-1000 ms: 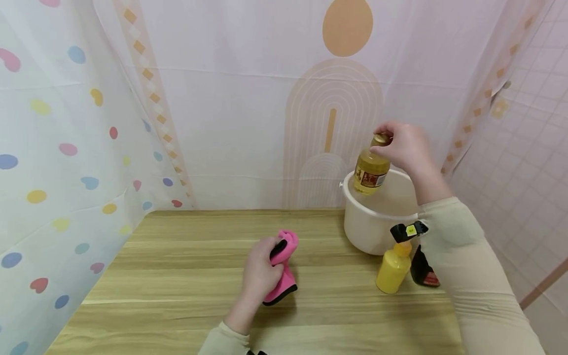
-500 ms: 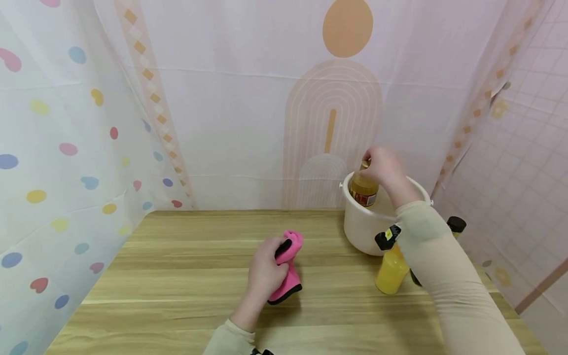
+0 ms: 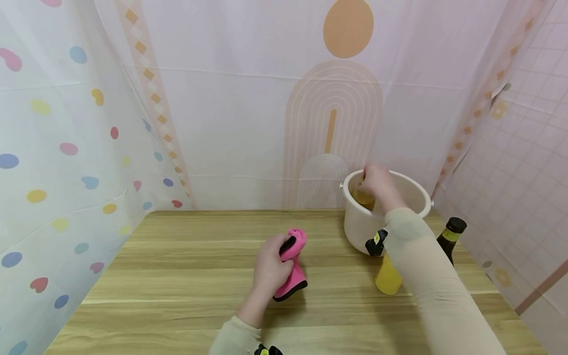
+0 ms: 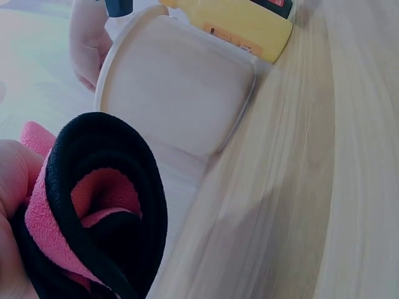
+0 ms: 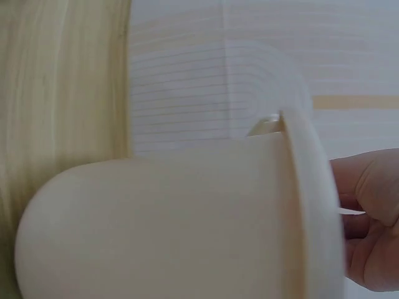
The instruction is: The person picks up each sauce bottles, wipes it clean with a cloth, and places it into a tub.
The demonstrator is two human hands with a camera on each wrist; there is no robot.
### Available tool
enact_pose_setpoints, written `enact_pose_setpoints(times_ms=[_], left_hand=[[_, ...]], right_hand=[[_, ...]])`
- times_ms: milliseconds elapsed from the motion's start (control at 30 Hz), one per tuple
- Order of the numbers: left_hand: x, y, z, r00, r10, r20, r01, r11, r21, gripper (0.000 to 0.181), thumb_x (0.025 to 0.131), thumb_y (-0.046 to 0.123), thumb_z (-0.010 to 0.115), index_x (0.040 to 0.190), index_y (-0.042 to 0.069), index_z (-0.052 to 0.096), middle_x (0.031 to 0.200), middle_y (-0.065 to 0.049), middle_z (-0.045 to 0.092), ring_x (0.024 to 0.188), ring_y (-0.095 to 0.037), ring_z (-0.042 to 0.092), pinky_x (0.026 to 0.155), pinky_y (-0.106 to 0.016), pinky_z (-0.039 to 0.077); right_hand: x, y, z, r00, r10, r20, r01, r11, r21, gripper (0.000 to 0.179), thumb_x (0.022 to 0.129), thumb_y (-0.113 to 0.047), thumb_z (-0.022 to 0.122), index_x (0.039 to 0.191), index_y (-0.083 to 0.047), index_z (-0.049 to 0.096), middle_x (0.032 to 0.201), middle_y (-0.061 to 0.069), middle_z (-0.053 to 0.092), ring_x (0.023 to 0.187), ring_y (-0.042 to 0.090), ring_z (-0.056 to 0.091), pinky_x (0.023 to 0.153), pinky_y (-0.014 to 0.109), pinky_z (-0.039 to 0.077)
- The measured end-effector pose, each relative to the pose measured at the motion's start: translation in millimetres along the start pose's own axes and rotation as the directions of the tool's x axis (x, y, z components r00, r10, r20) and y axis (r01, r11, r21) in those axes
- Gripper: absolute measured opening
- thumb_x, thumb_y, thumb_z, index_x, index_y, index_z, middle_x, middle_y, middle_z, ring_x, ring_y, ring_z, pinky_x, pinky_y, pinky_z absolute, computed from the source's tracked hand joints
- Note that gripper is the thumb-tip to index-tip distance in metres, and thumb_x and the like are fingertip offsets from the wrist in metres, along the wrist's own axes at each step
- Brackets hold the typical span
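Gold bottle (image 3: 364, 200) has its top gripped in the right hand (image 3: 378, 185)'s curled fingers, inside the bucket (image 3: 356, 226); its base is hidden. Left hand (image 3: 269, 266) clasps a folded pink cloth (image 3: 296, 277) over the table (image 3: 177, 281). Near the bucket, a yellow bottle (image 3: 388, 280) and dark bottle (image 3: 450, 237) stand partly behind the right sleeve (image 3: 428, 276).

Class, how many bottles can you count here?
3: a golden bottle in the bucket, gripped by the right hand; a yellow bottle in front; a black-capped bottle partly behind the right sleeve. Others may be hidden.
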State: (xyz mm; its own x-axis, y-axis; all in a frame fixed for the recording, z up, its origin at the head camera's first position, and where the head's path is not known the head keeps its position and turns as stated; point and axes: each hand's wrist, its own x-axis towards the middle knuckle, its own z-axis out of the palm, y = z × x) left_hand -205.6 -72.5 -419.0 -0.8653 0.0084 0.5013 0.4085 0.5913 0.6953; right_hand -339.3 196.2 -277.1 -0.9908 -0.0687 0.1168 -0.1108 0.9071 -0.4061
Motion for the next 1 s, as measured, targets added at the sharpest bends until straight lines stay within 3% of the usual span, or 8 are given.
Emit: enact_pose_setpoints(times_ms=[100,200,333,600,767,1000], left_hand=[[0.7,0.8,4.2,1.000,0.005,-0.002,-0.005,1.000,-0.019,0.039,0.065,-0.012,0.073,0.097,0.009,0.068,0.095,-0.005,0.066,0.087,-0.022,0.061,0.080,-0.042,0.053],[0.9,1.4,8.2,1.000,0.007,-0.004,-0.007,0.999,-0.033,0.039,0.065,-0.013,0.073,0.097,0.010,0.067,0.094,-0.004,0.066,0.087,-0.021,0.060,0.080,-0.041,0.053],[0.2,1.6,12.4,1.000,0.013,-0.008,-0.013,0.999,-0.052,0.040,0.065,-0.014,0.073,0.096,0.010,0.067,0.094,-0.004,0.065,0.087,-0.021,0.060,0.080,-0.041,0.053],[-0.9,3.1,20.4,1.000,0.030,-0.003,-0.030,0.998,-0.049,0.041,0.063,-0.014,0.073,0.095,0.011,0.066,0.094,-0.003,0.065,0.087,-0.020,0.061,0.081,-0.041,0.053],[-1.1,5.0,23.5,0.999,0.033,0.006,-0.033,0.998,-0.055,0.042,0.063,-0.014,0.072,0.095,0.012,0.065,0.093,-0.003,0.064,0.085,-0.020,0.060,0.080,-0.040,0.053],[-2.0,7.3,27.5,0.999,0.043,0.010,-0.042,0.998,-0.049,0.043,0.063,-0.014,0.072,0.097,0.011,0.066,0.095,-0.003,0.065,0.087,-0.020,0.061,0.080,-0.040,0.054]], right_hand=[[0.2,3.0,5.5,1.000,0.004,0.013,-0.004,1.000,-0.002,0.019,0.074,-0.003,0.065,0.090,0.003,0.057,0.087,0.017,0.058,0.084,0.034,0.051,0.073,0.043,0.043],[0.0,5.0,8.7,1.000,0.003,0.020,-0.004,1.000,0.007,0.012,0.071,-0.001,0.065,0.075,-0.002,0.054,0.070,0.009,0.051,0.070,0.028,0.048,0.062,0.037,0.040],[-0.1,6.6,12.1,1.000,-0.005,0.030,0.005,1.000,0.020,0.022,0.068,0.002,0.064,0.061,-0.009,0.046,0.056,-0.001,0.039,0.058,0.020,0.039,0.053,0.031,0.032],[-1.1,11.0,18.9,0.996,0.024,0.090,-0.029,0.998,0.052,0.016,0.068,0.004,0.064,0.062,-0.007,0.054,0.057,0.003,0.048,0.054,0.018,0.042,0.049,0.029,0.035],[-1.7,13.1,21.2,0.995,0.018,0.095,-0.020,1.000,0.016,0.014,0.069,0.000,0.069,0.063,-0.007,0.058,0.060,0.003,0.053,0.061,0.021,0.046,0.055,0.030,0.039],[-0.2,13.9,19.8,0.994,-0.005,0.113,0.008,1.000,-0.026,0.024,0.072,-0.002,0.072,0.060,-0.010,0.052,0.058,0.001,0.046,0.061,0.021,0.044,0.056,0.031,0.036]])
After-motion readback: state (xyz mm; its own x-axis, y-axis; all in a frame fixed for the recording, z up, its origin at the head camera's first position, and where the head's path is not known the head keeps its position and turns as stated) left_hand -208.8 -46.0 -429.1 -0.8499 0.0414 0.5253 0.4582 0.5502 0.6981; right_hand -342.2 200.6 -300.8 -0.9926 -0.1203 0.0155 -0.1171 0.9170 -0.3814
